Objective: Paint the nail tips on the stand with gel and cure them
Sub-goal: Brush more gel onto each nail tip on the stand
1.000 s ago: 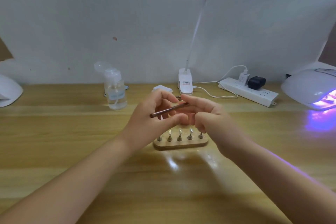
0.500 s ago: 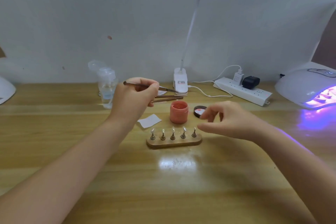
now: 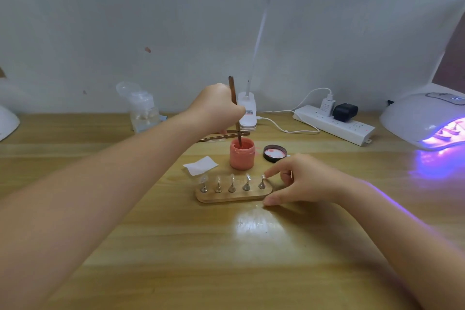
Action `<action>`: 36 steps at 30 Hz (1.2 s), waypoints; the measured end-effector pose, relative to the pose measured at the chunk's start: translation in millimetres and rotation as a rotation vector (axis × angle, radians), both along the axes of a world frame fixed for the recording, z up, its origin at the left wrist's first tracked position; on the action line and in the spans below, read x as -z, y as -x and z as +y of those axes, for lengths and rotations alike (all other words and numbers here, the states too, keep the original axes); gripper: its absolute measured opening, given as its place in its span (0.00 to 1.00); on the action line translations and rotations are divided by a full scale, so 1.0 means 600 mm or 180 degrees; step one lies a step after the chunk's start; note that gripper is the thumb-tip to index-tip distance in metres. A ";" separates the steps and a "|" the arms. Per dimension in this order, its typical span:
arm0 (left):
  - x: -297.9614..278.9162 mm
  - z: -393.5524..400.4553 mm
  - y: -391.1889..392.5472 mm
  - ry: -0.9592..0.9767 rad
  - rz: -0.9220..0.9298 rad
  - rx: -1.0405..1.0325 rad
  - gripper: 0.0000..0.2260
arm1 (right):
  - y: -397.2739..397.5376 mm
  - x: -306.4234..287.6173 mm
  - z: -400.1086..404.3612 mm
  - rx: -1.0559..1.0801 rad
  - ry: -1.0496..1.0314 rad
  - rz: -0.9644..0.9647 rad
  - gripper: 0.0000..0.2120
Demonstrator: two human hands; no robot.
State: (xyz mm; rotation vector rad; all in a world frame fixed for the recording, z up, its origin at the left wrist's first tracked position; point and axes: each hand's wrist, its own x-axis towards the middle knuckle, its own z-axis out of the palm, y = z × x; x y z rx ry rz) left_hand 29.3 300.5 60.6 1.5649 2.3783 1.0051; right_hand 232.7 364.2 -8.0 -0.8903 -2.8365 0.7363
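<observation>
The left hand (image 3: pixel 217 108) grips a brush (image 3: pixel 235 111) in curled fingers, holding it nearly upright with its lower end dipped into the open pink jar (image 3: pixel 242 154) of gel. The right hand (image 3: pixel 304 181) lies at the right end of the stand (image 3: pixel 234 195), fingers loosely bent and holding nothing; its forefinger tip is at the rightmost tip (image 3: pixel 263 177) and its thumb is down at the stand's near right corner, though whether either truly touches cannot be told. The wooden stand sits mid-table, just in front of the jar, carrying five clear nail tips in a row on small metal posts. The jar's black lid (image 3: pixel 274 153) lies upturned just right of the jar, and a white paper scrap (image 3: pixel 200 165) lies just left of it. Behind the jar, partly hidden by the left hand, two more brushes (image 3: pixel 221 136) lie flat on the table (image 3: pixel 226 246). Along the back wall stand a clear bottle (image 3: pixel 143 113) at left, the white lamp clamp (image 3: pixel 247 113) at centre with its lit bar overhead, and a power strip (image 3: pixel 334 124) with plugs at right. At far right the curing lamp (image 3: pixel 425 118) glows violet onto the wood, well apart from the stand. A white rounded object (image 3: pixel 7 122) shows at the left edge.
</observation>
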 end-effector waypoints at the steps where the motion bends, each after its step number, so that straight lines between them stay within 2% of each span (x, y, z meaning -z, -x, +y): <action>1: 0.002 0.003 0.000 0.0017 -0.0009 0.0003 0.09 | 0.002 0.002 0.000 -0.0026 -0.0014 0.0034 0.26; 8: 0.017 0.008 -0.007 0.0210 0.0180 0.0068 0.09 | 0.005 0.009 0.006 -0.0059 -0.0073 0.0127 0.22; 10: 0.024 0.007 -0.011 0.0279 0.0225 0.0059 0.12 | 0.005 0.010 0.008 -0.0065 -0.0093 0.0126 0.22; 13: 0.025 0.007 -0.005 0.0186 0.0050 0.0026 0.11 | 0.006 0.011 0.009 -0.0063 -0.0071 0.0114 0.22; 18: 0.008 -0.003 0.019 -0.0573 -0.0946 -0.0312 0.07 | 0.007 0.012 0.009 -0.0025 -0.0124 0.0129 0.22; 21: 0.007 -0.022 0.032 -0.0885 -0.1562 -0.0446 0.06 | 0.008 0.013 0.008 -0.0050 -0.0134 0.0159 0.17; 24: 0.017 -0.039 0.041 -0.0988 -0.2060 -0.0521 0.07 | 0.008 0.015 0.008 -0.0073 -0.0201 0.0187 0.13; 29: 0.039 -0.061 0.050 -0.1047 -0.2743 -0.0633 0.08 | 0.007 0.020 0.011 -0.0115 -0.0234 0.0296 0.12; 36: 0.047 -0.100 0.057 -0.1293 -0.4120 -0.0077 0.14 | -0.013 0.021 0.039 -0.0023 -0.0017 0.0507 0.12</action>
